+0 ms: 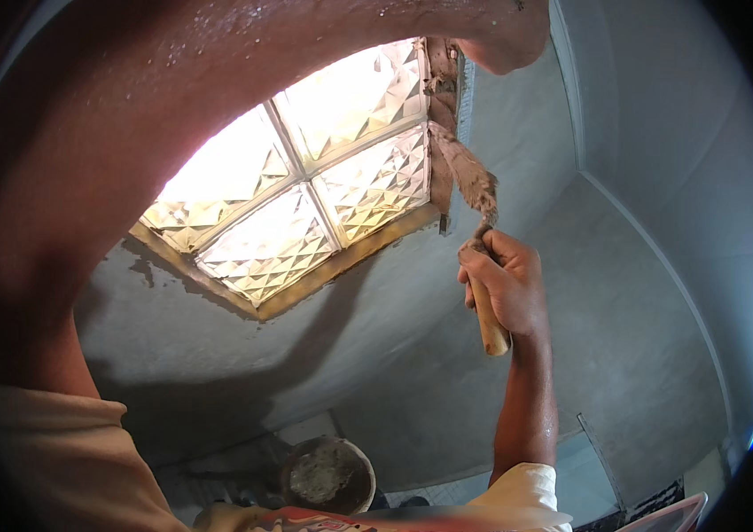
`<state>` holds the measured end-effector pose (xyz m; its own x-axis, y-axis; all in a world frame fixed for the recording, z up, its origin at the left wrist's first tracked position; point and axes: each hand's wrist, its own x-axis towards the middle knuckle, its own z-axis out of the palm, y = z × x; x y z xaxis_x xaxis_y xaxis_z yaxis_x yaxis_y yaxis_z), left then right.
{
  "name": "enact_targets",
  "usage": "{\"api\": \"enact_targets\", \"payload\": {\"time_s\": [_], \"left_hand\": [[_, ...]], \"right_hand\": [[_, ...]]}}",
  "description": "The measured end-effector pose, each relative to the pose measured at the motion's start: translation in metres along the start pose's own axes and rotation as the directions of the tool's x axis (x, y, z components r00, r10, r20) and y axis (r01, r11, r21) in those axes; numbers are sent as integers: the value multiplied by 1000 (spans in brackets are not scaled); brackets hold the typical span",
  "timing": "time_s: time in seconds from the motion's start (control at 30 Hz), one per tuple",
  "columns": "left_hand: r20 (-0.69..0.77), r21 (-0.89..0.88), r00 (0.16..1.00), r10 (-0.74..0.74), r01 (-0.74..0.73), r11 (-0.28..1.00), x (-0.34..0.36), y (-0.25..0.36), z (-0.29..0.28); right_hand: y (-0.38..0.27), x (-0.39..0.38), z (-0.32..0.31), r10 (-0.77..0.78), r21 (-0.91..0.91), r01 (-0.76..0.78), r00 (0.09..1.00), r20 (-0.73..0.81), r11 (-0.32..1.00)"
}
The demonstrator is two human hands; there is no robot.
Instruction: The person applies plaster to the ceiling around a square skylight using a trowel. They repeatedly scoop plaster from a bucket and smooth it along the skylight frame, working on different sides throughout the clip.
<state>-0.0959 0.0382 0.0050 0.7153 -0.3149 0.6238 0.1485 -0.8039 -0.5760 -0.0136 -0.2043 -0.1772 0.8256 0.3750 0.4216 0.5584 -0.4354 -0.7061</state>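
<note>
My right hand (507,277) is wrapped round the wooden handle of a pointing trowel (469,173). Its narrow blade is coated in brown mortar, and the tip touches the side joint of a glass-block window (332,177). Rough brown mortar (441,80) lines that side of the window opening. Across the top stretches my left arm, bare and wet-looking, covering the window's upper left. It ends in my left hand (509,40) beside the window's upper right corner; its fingers are cut off by the frame's edge, so whether it holds anything is hidden.
Smooth grey plastered wall (350,310) surrounds the window. Below stands a round bucket (330,474) with greyish material inside. A pale ceiling or wall surface (660,133) curves along the right, meeting the plaster at a light edge. Dim items lie near the bucket.
</note>
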Motion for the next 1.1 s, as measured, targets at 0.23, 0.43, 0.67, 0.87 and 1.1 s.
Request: {"api": "enact_targets", "payload": {"time_s": [0.23,0.43,0.67,0.87,1.1], "left_hand": [[7,-10,1000,-9,10,1000,7,-3,2],[-8,21,1000,23,-22,1000,10,-6,3],[48,-36,989,138,-136,990,8,-14,-6],[-21,0,995,93,-93,996,11,-6,4],[50,-24,997,50,-49,999,-5,-7,-9]], "right_hand": [[-47,15,1,-133,-246,118,990,-48,962],[-58,11,25,-215,-235,180,967,-135,955],[-25,-6,33,-221,-377,171,971,-91,910],[-22,8,28,-234,-411,175,967,-96,895],[-50,17,35,-263,-360,206,958,-116,910]]}}
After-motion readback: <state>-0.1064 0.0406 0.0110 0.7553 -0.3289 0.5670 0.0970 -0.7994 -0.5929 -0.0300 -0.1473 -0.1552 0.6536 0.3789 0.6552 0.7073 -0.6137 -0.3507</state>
